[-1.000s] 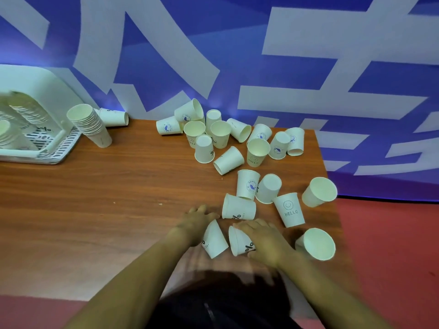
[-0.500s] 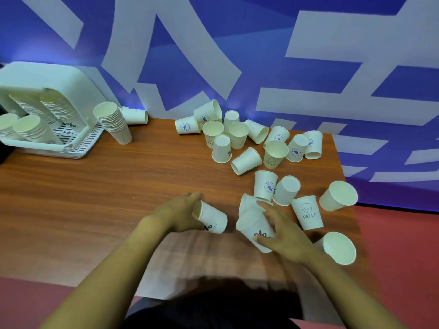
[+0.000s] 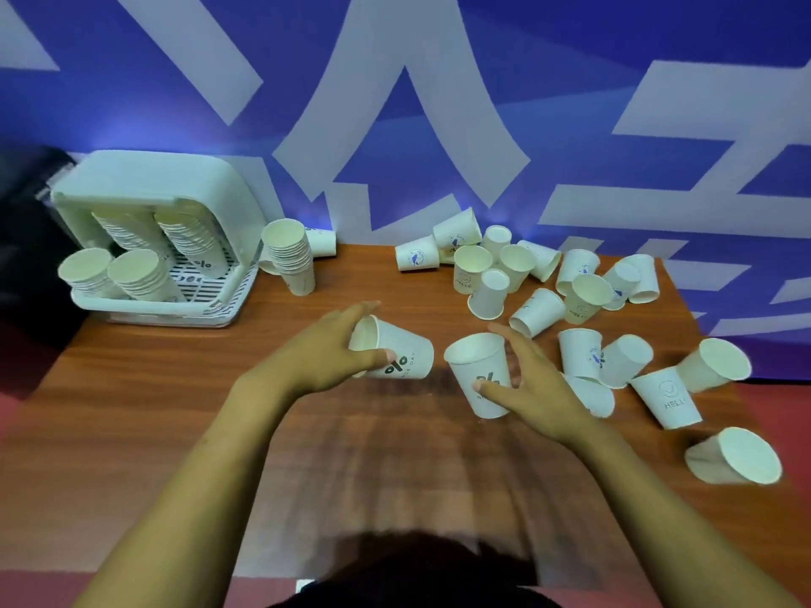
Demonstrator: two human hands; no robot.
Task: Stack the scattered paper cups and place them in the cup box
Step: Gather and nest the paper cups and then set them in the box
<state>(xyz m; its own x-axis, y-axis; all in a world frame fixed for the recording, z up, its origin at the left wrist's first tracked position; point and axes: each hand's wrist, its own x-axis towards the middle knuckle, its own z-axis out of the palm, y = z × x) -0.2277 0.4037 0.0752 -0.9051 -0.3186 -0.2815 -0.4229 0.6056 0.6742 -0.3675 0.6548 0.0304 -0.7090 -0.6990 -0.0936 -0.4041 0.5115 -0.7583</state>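
Now both hands' fingers curled round cups: left hand [image 3: 327,353] on the tipped cup [image 3: 397,355], right hand [image 3: 533,383] on the upright cup [image 3: 480,375].

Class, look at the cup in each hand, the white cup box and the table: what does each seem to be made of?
Cups: probably matte white paper, thin rolled rims, printed marks. Cup box: likely smooth moulded plastic with a slotted base. Table: wood-grain surface, perhaps laminate; faint sheen.
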